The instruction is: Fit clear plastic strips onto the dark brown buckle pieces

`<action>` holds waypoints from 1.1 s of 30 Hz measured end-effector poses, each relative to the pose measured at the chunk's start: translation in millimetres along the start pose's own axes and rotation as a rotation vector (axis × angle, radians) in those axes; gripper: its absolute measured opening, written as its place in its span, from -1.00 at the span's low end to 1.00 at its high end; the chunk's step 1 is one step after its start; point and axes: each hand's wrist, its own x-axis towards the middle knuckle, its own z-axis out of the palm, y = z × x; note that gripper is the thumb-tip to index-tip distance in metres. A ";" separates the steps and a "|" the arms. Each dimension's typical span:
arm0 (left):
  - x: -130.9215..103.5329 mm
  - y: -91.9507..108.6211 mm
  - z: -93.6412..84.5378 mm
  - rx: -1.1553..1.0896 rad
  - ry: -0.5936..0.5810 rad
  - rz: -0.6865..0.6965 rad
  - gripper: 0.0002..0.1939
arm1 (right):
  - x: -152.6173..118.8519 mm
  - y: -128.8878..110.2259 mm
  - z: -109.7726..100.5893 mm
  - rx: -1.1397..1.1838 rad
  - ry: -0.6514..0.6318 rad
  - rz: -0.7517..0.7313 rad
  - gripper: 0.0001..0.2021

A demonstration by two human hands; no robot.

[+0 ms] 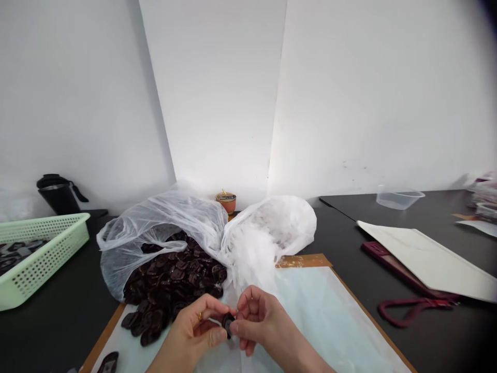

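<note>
Between my two hands is a small dark brown, glossy, oval piece [228,325]; its exact kind cannot be made out. My left hand [198,329], with a ring on one finger, pinches it from the left. From the other side, the thumb and fingers of my right hand [256,321] are closed on it. A heap of similar dark pieces [174,277] spills from a clear plastic bag [155,212] just beyond my left hand. Thin white sheets or small bags [254,248] bulge out of a white plastic bag [298,223] behind my hands.
Pale paper [322,311] covers a brown board [305,260] under my hands. A green basket [50,259] of pieces and a black cup [58,194] stand left. Right are a white board [427,259], a maroon phone case [404,272] with strap [404,316], and a clear tub [398,198].
</note>
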 end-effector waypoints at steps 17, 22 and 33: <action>-3.3 4.6 4.1 -0.024 0.041 -0.014 -0.84 | -1.3 3.3 2.0 -0.018 0.026 -0.095 -0.71; -2.4 6.0 5.9 -0.008 0.061 -0.040 -0.85 | -5.1 -1.1 4.3 -0.071 0.051 -0.099 -0.75; -2.1 10.3 10.4 0.046 0.125 -0.035 -0.85 | -6.3 -2.5 9.7 -0.139 0.106 -0.152 -0.75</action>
